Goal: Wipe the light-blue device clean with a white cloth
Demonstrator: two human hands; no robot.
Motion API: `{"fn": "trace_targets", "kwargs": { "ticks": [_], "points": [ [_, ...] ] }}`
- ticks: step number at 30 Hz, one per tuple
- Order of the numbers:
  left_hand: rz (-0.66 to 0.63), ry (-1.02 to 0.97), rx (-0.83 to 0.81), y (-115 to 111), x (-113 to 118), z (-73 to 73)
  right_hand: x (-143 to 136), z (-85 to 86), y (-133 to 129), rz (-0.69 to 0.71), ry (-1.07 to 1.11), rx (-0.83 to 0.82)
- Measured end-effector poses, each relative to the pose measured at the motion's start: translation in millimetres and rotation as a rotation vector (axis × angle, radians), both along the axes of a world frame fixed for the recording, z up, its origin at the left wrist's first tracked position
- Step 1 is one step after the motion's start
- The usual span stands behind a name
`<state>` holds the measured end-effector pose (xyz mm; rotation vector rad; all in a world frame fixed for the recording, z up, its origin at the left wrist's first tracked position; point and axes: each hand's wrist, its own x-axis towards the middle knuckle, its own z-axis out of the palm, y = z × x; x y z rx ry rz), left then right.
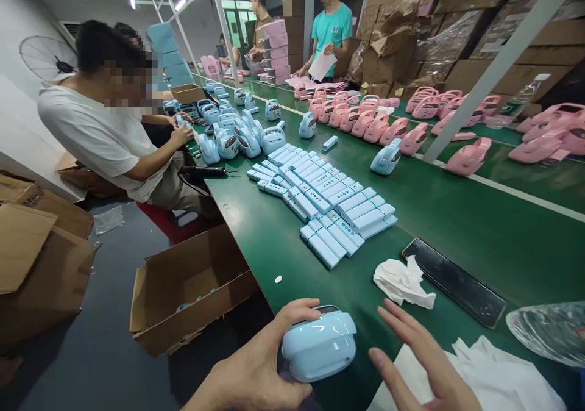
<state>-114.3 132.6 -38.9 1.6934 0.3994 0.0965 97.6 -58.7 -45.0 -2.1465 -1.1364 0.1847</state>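
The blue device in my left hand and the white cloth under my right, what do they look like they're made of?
The blue device, held by the left hand, looks like glossy moulded plastic: smooth rounded shell with soft highlights. The white cloth below the right hand seems a soft matte fabric or wipe, judging by its creases; which one is unclear.

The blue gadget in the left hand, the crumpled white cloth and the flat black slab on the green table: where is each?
blue gadget [320, 344], head view, on its rounded front shell.
crumpled white cloth [402, 283], head view, on its bunched middle.
flat black slab [457, 283], head view, on its glossy top.
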Motion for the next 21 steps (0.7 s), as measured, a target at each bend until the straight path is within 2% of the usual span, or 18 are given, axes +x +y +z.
{"fn": "trace_targets", "kwargs": {
  "ticks": [3, 5, 9, 13, 17, 21],
  "points": [
    [-0.029, -0.040, 0.031, 4, -1, -3.1, -14, 15.3, 18, 0.234, 0.248, -0.022],
    [-0.049, -0.052, 0.058, 7, -1, -1.5, -17, 17.1, 27, 0.291, 0.366, -0.040],
    [-0.046, -0.026, 0.116, 13, 1, 10.0, -16, 14.3, 29, 0.184, 0.482, -0.062],
    [0.007, 0.044, 0.119, 13, 5, 19.5, -13, 13.3, 27, 0.128, 0.504, -0.062],
    [0.047, 0.029, 0.101, 10, 4, 14.0, -19, 15.8, 30, 0.130, 0.537, -0.056],
    [0.064, -0.034, 0.073, 9, -1, 2.4, -31, 23.8, 31, 0.032, 0.577, -0.039]
  ]
}}
